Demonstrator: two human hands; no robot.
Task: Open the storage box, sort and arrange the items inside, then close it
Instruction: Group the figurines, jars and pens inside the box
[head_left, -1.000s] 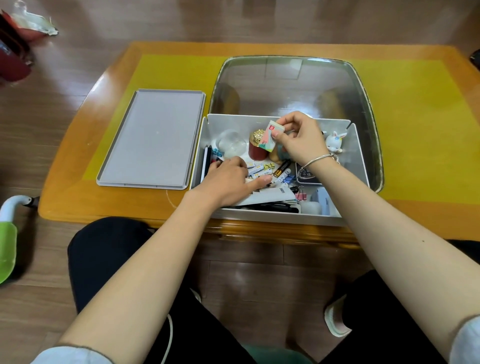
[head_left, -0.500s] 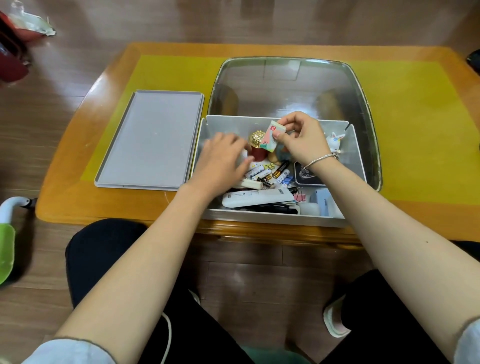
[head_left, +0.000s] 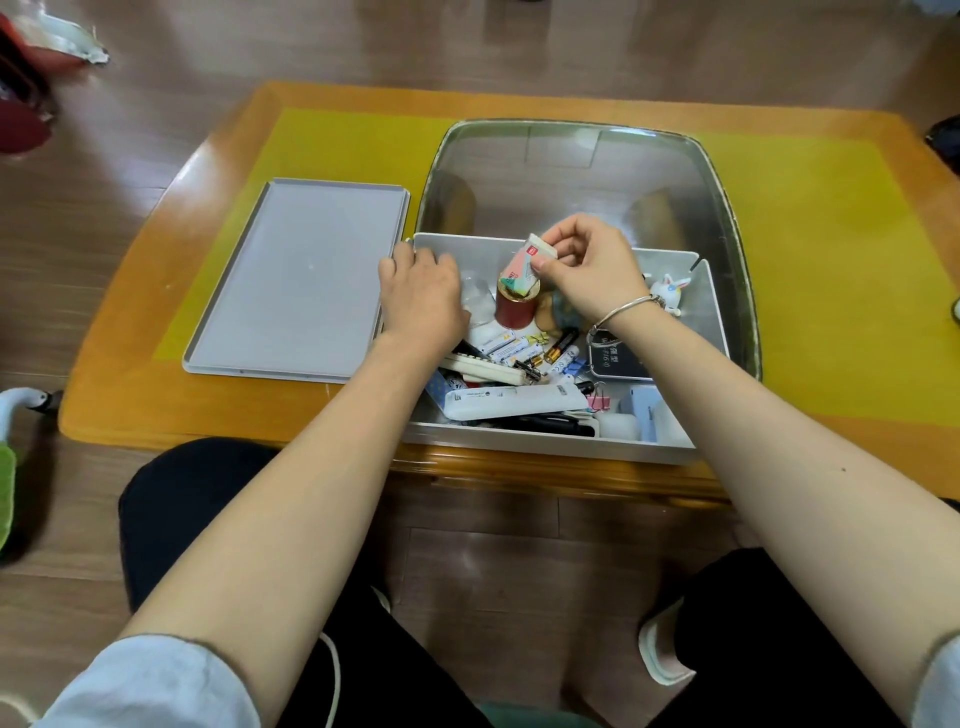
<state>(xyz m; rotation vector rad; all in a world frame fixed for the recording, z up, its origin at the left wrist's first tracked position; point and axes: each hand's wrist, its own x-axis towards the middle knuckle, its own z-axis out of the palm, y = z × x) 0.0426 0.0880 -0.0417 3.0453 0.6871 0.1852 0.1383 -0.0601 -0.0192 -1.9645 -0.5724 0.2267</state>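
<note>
Right hand (head_left: 587, 270) pinches eraser (head_left: 525, 265) above storage box (head_left: 545, 441); left hand (head_left: 421, 301) inside, grip unclear.

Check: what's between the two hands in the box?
Head view: a red jar stands between the left hand and right hand, below the right hand's eraser.

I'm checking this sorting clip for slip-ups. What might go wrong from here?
1. The right hand pinches the small packet right above the red jar; lowering it may knock the jar over.
2. The left hand reaches into the box's back left corner and could scatter the loose batteries.
3. The box overhangs the table's near edge; a shove might tip it off.
</note>
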